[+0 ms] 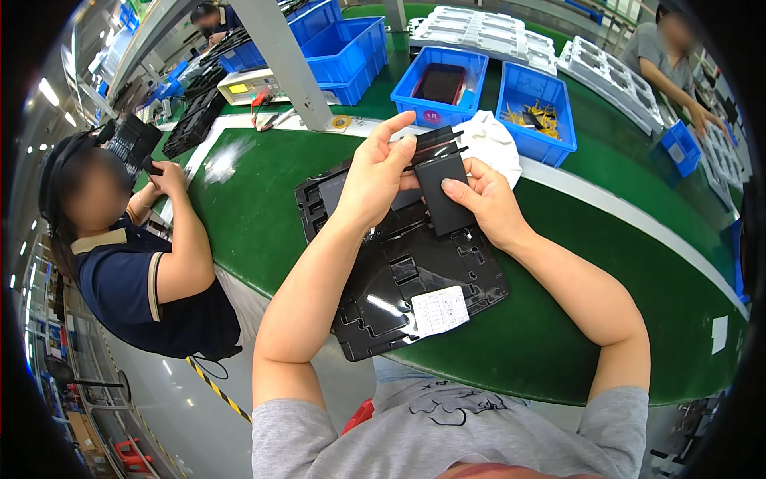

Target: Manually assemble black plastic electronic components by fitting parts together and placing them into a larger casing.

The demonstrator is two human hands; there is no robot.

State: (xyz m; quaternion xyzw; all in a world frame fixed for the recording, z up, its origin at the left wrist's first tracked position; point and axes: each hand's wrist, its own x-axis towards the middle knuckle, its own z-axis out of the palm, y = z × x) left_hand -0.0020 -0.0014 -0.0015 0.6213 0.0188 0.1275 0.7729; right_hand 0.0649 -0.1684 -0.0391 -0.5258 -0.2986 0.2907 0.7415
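Note:
Both hands are raised over a black moulded plastic tray (375, 307) near the table edge. My right hand (496, 209) grips a flat black rectangular block (444, 191), its thumb across the face and fingers behind. At the block's upper left, my left hand (377, 174) has curled fingers, with thumb and forefinger close together; what they hold, if anything, I cannot make out. Dark narrow bars (437, 145) show just beyond the block. Partly hidden by my left wrist, a dark flat piece (333, 191) lies in the tray. A white printed paper (440, 310) rests on the tray's near part.
Beyond my hands are a white cloth (488, 148), a blue bin (440, 100) with a dark red-edged item, and a blue bin (550, 148) of yellow pieces. A grey post (287, 64) rises behind. A co-worker (144, 247) sits left; another (670, 64) works far right.

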